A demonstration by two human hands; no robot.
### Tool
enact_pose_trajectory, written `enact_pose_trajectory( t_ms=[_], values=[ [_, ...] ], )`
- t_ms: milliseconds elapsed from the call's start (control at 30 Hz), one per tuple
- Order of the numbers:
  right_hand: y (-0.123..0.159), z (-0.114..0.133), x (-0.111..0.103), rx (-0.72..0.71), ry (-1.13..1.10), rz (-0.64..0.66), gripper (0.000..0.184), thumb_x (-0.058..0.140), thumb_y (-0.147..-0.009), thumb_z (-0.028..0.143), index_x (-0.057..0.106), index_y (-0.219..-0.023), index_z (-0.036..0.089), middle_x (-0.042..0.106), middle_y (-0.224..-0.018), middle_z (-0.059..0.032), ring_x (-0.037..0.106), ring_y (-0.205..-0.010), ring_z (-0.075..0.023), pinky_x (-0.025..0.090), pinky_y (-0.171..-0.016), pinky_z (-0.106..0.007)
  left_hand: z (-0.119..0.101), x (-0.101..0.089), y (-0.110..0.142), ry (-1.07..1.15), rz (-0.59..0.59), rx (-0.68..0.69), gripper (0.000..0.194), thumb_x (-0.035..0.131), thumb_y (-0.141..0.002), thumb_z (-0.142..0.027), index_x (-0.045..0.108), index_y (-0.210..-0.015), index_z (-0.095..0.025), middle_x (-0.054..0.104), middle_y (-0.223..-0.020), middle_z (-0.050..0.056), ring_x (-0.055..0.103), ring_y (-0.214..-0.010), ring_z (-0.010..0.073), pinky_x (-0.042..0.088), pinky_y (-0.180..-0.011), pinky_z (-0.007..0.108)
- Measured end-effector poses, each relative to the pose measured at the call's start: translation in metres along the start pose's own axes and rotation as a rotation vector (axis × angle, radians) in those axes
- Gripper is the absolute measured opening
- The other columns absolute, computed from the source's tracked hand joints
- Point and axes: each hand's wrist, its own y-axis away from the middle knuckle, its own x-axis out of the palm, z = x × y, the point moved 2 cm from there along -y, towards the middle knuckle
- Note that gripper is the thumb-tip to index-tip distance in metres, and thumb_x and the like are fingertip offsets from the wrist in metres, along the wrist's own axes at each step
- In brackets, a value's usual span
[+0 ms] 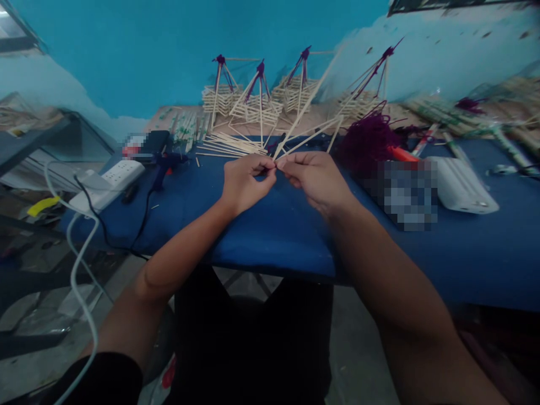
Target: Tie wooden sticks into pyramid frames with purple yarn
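My left hand (245, 181) and my right hand (312, 178) meet over the blue table (270, 236), fingers pinched together on the near ends of several thin wooden sticks (306, 121). The sticks fan out away from me toward the wall. A bit of purple yarn seems to sit at the pinch point, though it is small and hard to make out. A loose pile of sticks (230, 144) lies flat just beyond my left hand. A tangle of purple yarn (366, 140) rests right of my right hand.
Several finished stick baskets (257, 104) tied with purple yarn stand along the wall. A blue glue gun (166, 166), a white power strip (109, 183) and cables lie at the left. A white box (462, 185) and an orange-handled tool (403, 153) lie at the right.
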Motion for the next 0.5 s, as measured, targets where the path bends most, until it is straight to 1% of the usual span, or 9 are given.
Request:
enact_pose_trajectory(
  t_ms=[133,233,300,400,500],
  values=[
    [0.0002,0.0015,-0.0004,-0.007,0.003,0.01,0.034,0.094,-0.076,0.042,0.07,-0.069,0.019,0.051,-0.061,0.0028,0.034,-0.054,-0.0079,0.028,-0.051,-0.025,-0.001,-0.0013,-0.0014,-0.021,0.019,0.022,0.011,0.073,-0.085,-0.013,0.078,-0.088,-0.022,0.087,-0.096,0.003,0.081,-0.082,0.0141,0.067,-0.081,0.027],
    [0.0012,0.0023,-0.0012,-0.005,0.028,0.015,0.029,0.091,-0.079,0.036,0.07,-0.068,0.019,0.053,-0.061,0.0024,0.035,-0.054,-0.0079,0.029,-0.052,-0.026,-0.0048,-0.0034,-0.0029,-0.03,0.026,0.047,0.011,0.073,-0.082,-0.012,0.074,-0.083,-0.022,0.084,-0.094,0.002,0.076,-0.08,0.0136,0.063,-0.076,0.026],
    [0.0022,0.0026,-0.002,-0.017,0.065,0.009,0.025,0.088,-0.081,0.032,0.071,-0.069,0.019,0.057,-0.063,0.0014,0.038,-0.054,-0.0082,0.032,-0.053,-0.026,-0.0074,-0.0046,-0.0038,-0.037,0.02,0.053,0.011,0.073,-0.08,-0.012,0.072,-0.08,-0.022,0.082,-0.093,0.002,0.073,-0.079,0.0134,0.061,-0.074,0.025],
    [0.0034,0.0027,-0.0034,-0.086,0.161,-0.028,0.017,0.082,-0.085,0.029,0.077,-0.074,0.018,0.062,-0.066,-0.0005,0.046,-0.056,-0.0103,0.036,-0.055,-0.027,-0.007,-0.0052,-0.0057,-0.024,0.022,-0.013,0.009,0.073,-0.08,-0.014,0.07,-0.077,-0.022,0.08,-0.086,0.001,0.071,-0.075,0.0124,0.058,-0.072,0.024],
    [0.0032,0.0016,-0.0038,-0.182,0.272,-0.077,0.013,0.079,-0.087,0.027,0.081,-0.078,0.018,0.069,-0.07,-0.0029,0.058,-0.063,-0.0142,0.044,-0.061,-0.029,-0.0005,-0.0042,-0.0088,0.107,0.06,-0.142,0.007,0.073,-0.081,-0.017,0.069,-0.076,-0.02,0.08,-0.083,0.001,0.074,-0.074,0.0118,0.058,-0.071,0.023]
  ],
)
